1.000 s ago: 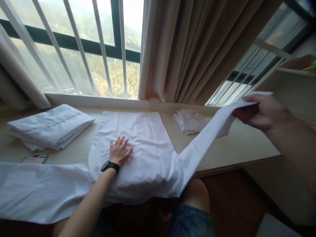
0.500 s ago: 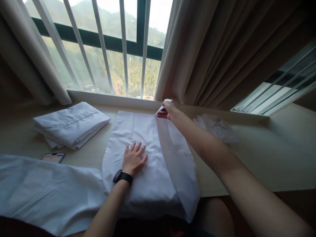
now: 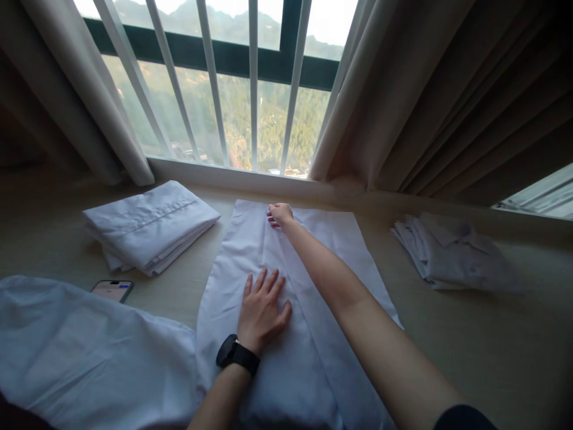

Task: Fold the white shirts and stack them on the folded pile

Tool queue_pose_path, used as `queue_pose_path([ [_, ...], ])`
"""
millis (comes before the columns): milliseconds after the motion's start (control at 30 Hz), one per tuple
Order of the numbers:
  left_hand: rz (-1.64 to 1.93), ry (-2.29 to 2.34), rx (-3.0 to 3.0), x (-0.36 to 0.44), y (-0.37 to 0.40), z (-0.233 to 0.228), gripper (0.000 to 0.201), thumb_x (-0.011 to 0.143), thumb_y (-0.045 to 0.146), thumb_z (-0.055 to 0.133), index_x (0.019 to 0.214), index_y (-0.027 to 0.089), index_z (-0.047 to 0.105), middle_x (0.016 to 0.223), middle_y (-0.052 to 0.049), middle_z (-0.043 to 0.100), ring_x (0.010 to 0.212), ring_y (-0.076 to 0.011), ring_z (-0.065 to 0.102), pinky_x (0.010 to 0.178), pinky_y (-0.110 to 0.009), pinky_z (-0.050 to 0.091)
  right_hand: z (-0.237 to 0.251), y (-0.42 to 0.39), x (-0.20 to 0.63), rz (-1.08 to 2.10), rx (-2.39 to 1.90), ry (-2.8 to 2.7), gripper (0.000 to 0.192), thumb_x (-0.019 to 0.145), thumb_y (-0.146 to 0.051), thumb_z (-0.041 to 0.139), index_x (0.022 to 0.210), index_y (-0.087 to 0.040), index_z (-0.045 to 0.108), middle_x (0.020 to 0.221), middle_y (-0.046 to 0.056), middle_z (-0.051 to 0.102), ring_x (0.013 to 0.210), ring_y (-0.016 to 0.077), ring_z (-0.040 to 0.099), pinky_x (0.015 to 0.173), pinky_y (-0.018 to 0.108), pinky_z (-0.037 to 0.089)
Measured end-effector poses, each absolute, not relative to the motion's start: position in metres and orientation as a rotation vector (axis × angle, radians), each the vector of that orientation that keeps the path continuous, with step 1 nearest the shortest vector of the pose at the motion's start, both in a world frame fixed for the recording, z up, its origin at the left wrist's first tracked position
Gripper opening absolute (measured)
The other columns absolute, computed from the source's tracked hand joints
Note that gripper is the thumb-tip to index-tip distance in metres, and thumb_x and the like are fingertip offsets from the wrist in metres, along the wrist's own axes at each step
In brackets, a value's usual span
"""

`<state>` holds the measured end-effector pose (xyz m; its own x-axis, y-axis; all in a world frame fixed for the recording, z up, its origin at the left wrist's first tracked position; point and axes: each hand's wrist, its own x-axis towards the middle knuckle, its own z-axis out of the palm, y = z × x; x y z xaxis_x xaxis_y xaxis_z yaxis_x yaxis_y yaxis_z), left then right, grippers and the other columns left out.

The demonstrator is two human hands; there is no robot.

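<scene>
Ideally the flat, open left hand pins the white shirt while the right hand, pinching its sleeve cuff, lays it straight

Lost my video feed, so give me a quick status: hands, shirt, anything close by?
Left hand flat on white shirt. Right hand pinching folded sleeve at shirt's far edge. Folded stack and phone left, clear of it.
</scene>
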<state>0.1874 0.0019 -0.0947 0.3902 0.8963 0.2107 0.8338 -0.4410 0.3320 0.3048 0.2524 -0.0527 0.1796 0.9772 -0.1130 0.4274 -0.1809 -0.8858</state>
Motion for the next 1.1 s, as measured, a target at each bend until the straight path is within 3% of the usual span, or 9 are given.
queue_pose_path([
  [100, 0.562, 1.562, 2.451, 0.188, 0.002, -0.096, 0.064, 0.091, 0.040, 0.057, 0.151, 0.024, 0.045, 0.153, -0.006, 0.051, 0.147, -0.0293, 0.036, 0.125, -0.056, 0.020, -0.055, 0.227, 0.323, 0.816, -1.734, -1.480, 0.011, 0.089, -0.023, 0.060, 0.089, -0.019, 0.070, 0.093, 0.005, 0.074, 0.094, 0.0188, 0.069, 0.090, 0.032, 0.052],
  [167, 0.565, 1.557, 2.468, 0.188, 0.002, -0.096, 0.064, 0.092, 0.039, 0.056, 0.154, 0.029, 0.041, 0.153, -0.004, 0.051, 0.147, -0.0293, 0.036, 0.124, -0.057, 0.021, -0.055, 0.187, 0.354, 0.600, -1.702, -1.667, 0.014, 0.088, -0.021, 0.059, 0.093, -0.020, 0.072, 0.100, 0.006, 0.075, 0.101, 0.0203, 0.068, 0.097, 0.033, 0.049],
  [300, 0.536, 1.560, 2.540, 0.189, 0.001, -0.096, 0.049, 0.096, 0.042, 0.052, 0.145, 0.040, 0.052, 0.152, -0.002, 0.051, 0.146, -0.0312, 0.037, 0.120, -0.059, 0.024, -0.071, 0.051, 0.444, 0.331, -1.650, -1.620, 0.025, 0.093, -0.034, 0.053, 0.104, -0.022, 0.072, 0.107, 0.006, 0.075, 0.099, 0.0218, 0.069, 0.093, 0.035, 0.052],
  [500, 0.478, 1.572, 2.609, 0.194, 0.000, -0.098, 0.044, 0.098, 0.044, 0.047, 0.141, 0.038, 0.058, 0.153, -0.004, 0.050, 0.145, -0.0336, 0.037, 0.118, -0.062, 0.024, -0.126, -0.128, 0.544, 0.077, -1.786, -1.323, 0.037, 0.093, -0.048, 0.055, 0.111, -0.020, 0.070, 0.120, 0.012, 0.069, 0.115, 0.0277, 0.063, 0.105, 0.047, 0.047],
  [667, 0.431, 1.598, 2.667, 0.198, 0.001, -0.104, 0.046, 0.099, 0.043, 0.042, 0.142, 0.035, 0.057, 0.153, -0.006, 0.050, 0.144, -0.0332, 0.037, 0.117, -0.061, 0.026, -0.140, -0.139, 0.548, 0.020, -1.862, -1.497, 0.046, 0.094, -0.053, 0.054, 0.125, -0.022, 0.068, 0.129, 0.013, 0.064, 0.123, 0.0278, 0.057, 0.110, 0.047, 0.043],
  [867, 0.505, 1.575, 2.755, 0.209, -0.004, -0.094, 0.043, 0.099, 0.035, 0.042, 0.137, 0.028, 0.061, 0.152, -0.010, 0.050, 0.144, -0.0349, 0.038, 0.116, -0.067, 0.020, -0.139, -0.134, 0.547, -0.032, -1.932, -1.522, 0.032, 0.093, -0.049, 0.059, 0.094, -0.023, 0.077, 0.118, 0.010, 0.068, 0.117, 0.0262, 0.058, 0.105, 0.040, 0.044],
  [967, 0.632, 1.343, 2.865, 0.238, -0.044, -0.074, 0.040, 0.099, 0.031, 0.042, 0.132, 0.021, 0.062, 0.145, -0.013, 0.055, 0.137, -0.0305, 0.045, 0.116, -0.056, 0.028, -0.140, -0.136, 0.550, 0.000, -1.937, -1.503, 0.029, 0.093, -0.047, 0.060, 0.093, -0.023, 0.077, 0.119, 0.009, 0.068, 0.116, 0.0256, 0.058, 0.104, 0.039, 0.044],
  [1033, 0.681, 1.178, 2.882, 0.266, -0.092, -0.061, 0.036, 0.100, 0.035, 0.045, 0.127, 0.020, 0.064, 0.132, -0.012, 0.062, 0.124, -0.0277, 0.054, 0.103, -0.046, 0.041, -0.139, -0.137, 0.551, 0.020, -1.943, -1.510, 0.028, 0.094, -0.045, 0.060, 0.095, -0.024, 0.077, 0.120, 0.009, 0.068, 0.116, 0.0252, 0.057, 0.104, 0.038, 0.043],
  [1100, 0.614, 1.074, 2.901, 0.293, -0.147, -0.055, 0.033, 0.097, 0.044, 0.051, 0.114, 0.021, 0.066, 0.112, -0.011, 0.066, 0.105, -0.0270, 0.058, 0.089, -0.043, 0.046, -0.138, -0.136, 0.551, 0.036, -1.959, -1.517, 0.026, 0.095, -0.043, 0.058, 0.096, -0.024, 0.077, 0.121, 0.009, 0.067, 0.117, 0.0247, 0.057, 0.104, 0.037, 0.042],
])
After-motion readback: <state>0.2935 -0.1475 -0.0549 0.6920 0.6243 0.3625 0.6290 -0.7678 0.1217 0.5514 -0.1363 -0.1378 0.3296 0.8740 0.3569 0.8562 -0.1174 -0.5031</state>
